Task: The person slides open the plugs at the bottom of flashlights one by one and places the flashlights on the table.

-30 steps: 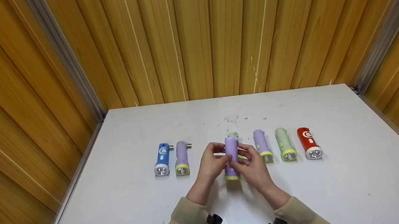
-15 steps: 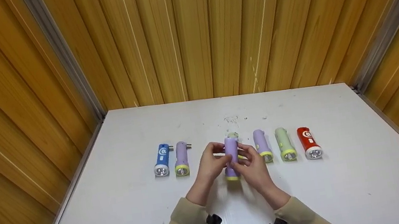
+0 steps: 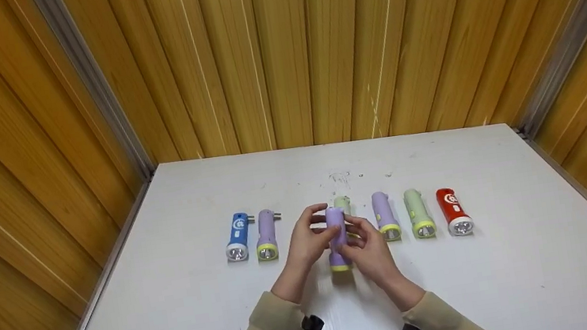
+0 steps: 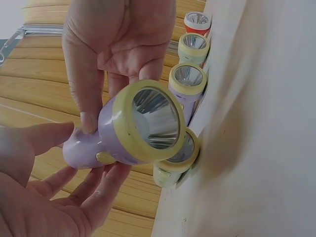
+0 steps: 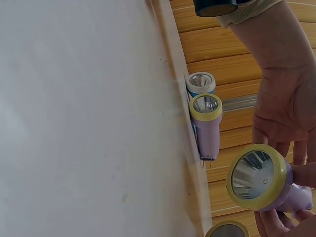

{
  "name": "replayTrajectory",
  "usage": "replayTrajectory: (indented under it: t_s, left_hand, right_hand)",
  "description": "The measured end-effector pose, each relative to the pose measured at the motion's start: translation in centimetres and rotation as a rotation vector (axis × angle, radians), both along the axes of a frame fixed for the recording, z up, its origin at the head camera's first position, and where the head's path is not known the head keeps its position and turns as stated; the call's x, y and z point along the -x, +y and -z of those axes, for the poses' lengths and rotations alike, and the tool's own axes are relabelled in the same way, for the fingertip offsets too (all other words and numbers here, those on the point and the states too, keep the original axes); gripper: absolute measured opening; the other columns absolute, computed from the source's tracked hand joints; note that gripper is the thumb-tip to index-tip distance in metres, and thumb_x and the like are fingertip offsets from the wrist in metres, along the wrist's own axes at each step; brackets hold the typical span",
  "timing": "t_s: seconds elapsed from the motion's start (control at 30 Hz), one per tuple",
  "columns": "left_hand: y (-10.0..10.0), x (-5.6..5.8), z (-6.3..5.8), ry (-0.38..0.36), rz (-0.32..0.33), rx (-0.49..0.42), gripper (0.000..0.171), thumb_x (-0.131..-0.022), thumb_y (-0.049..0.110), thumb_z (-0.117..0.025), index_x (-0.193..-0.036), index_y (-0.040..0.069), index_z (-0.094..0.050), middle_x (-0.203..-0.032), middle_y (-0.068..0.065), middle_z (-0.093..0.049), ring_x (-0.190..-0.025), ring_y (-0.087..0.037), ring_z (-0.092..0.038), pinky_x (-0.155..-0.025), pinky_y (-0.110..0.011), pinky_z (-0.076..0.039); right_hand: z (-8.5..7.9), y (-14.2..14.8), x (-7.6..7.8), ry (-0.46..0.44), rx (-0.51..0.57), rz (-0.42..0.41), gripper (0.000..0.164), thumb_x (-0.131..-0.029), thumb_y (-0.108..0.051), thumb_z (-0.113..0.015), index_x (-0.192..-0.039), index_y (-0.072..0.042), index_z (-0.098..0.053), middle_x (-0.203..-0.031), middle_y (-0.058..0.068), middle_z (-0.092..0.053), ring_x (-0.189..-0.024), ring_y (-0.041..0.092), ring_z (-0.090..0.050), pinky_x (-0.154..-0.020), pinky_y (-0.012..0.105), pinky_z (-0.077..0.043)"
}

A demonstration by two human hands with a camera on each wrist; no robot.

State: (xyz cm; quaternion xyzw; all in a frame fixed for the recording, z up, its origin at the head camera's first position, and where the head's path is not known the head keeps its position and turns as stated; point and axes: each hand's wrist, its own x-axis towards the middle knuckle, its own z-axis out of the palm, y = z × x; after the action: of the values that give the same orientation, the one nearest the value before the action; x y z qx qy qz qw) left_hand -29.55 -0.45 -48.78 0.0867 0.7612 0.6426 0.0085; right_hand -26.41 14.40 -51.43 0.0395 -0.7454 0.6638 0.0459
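In the head view a purple flashlight (image 3: 340,259) with a yellow rim is held up over the middle of the white table, its lens end toward me. My left hand (image 3: 307,243) grips it from the left, thumb on the body. From the right my right hand (image 3: 372,255) holds the same flashlight, its thumb low on the barrel. The left wrist view shows its clear lens (image 4: 157,119) and a small yellow switch (image 4: 104,157) on the side. Just behind it lies a green flashlight (image 3: 341,202), partly hidden by the hands and the held one.
To the left lie a blue flashlight (image 3: 239,236) and a purple flashlight (image 3: 267,233), both with metal prongs sticking out. On the right are another purple flashlight (image 3: 383,210), a green flashlight (image 3: 417,207) and a red flashlight (image 3: 453,208). Wood-look panels (image 3: 283,56) enclose the table.
Both hands and the held flashlight have shifted slightly left and toward me during the last half second. More of the green flashlight behind shows now. The flashlights on the table have stayed put.
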Motion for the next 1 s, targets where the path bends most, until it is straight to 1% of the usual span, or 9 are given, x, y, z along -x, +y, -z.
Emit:
replayTrajectory:
  t_s: [0.2,0.37,0.53,0.63,0.87,1.0]
  left_hand:
    - [-0.21,0.11,0.0,0.009,0.027,0.01,0.055,-0.087,0.005,-0.078,-0.138,0.007,-0.058,-0.123,-0.026,-0.066,-0.094,-0.031,-0.072,-0.069,-0.035,-0.063]
    - [-0.23,0.21,0.0,0.015,0.026,0.022,0.053,-0.086,0.004,-0.078,-0.135,0.008,-0.06,-0.121,-0.025,-0.067,-0.09,-0.028,-0.071,-0.067,-0.032,-0.061]
    - [-0.31,0.27,0.17,0.019,0.025,0.017,0.052,-0.085,0.004,-0.079,-0.133,0.008,-0.059,-0.12,-0.025,-0.066,-0.09,-0.029,-0.072,-0.065,-0.031,-0.061]
    - [-0.38,0.26,0.25,0.018,0.025,0.021,0.051,-0.085,0.006,-0.079,-0.132,0.009,-0.059,-0.12,-0.024,-0.066,-0.09,-0.029,-0.072,-0.064,-0.032,-0.061]
    - [-0.38,0.33,0.24,0.013,0.017,0.058,0.049,-0.085,0.01,-0.08,-0.13,0.012,-0.059,-0.121,-0.022,-0.067,-0.092,-0.027,-0.073,-0.064,-0.034,-0.063]
    - [-0.33,0.26,0.08,0.007,0.007,0.066,0.048,-0.085,0.01,-0.08,-0.129,0.012,-0.06,-0.12,-0.021,-0.067,-0.091,-0.027,-0.072,-0.065,-0.035,-0.063]
  right_hand:
    - [-0.07,0.06,0.02,-0.023,-0.004,-0.008,0.059,-0.091,0.004,-0.069,-0.146,0.001,-0.049,-0.142,0.03,-0.058,-0.12,0.039,-0.067,-0.099,0.041,-0.059]
    - [-0.09,0.07,-0.01,-0.03,-0.003,-0.015,0.059,-0.091,0.004,-0.069,-0.146,0.001,-0.048,-0.144,0.03,-0.057,-0.123,0.041,-0.065,-0.1,0.042,-0.058]
    - [-0.02,0.06,0.04,-0.028,-0.002,-0.017,0.059,-0.091,0.004,-0.067,-0.146,0.002,-0.048,-0.143,0.03,-0.057,-0.124,0.042,-0.065,-0.101,0.043,-0.058]
    - [-0.04,0.0,0.0,-0.029,0.003,-0.017,0.058,-0.09,0.005,-0.067,-0.145,0.002,-0.048,-0.143,0.029,-0.058,-0.123,0.041,-0.065,-0.099,0.039,-0.059]
    - [-0.17,-0.04,-0.22,0.027,0.062,-0.044,0.058,-0.087,0.011,-0.066,-0.143,0.009,-0.048,-0.139,0.034,-0.058,-0.119,0.041,-0.066,-0.091,0.026,-0.059]
    - [-0.2,0.0,-0.26,0.026,0.061,-0.044,0.058,-0.088,0.01,-0.066,-0.143,0.009,-0.049,-0.14,0.034,-0.058,-0.12,0.042,-0.066,-0.091,0.025,-0.059]
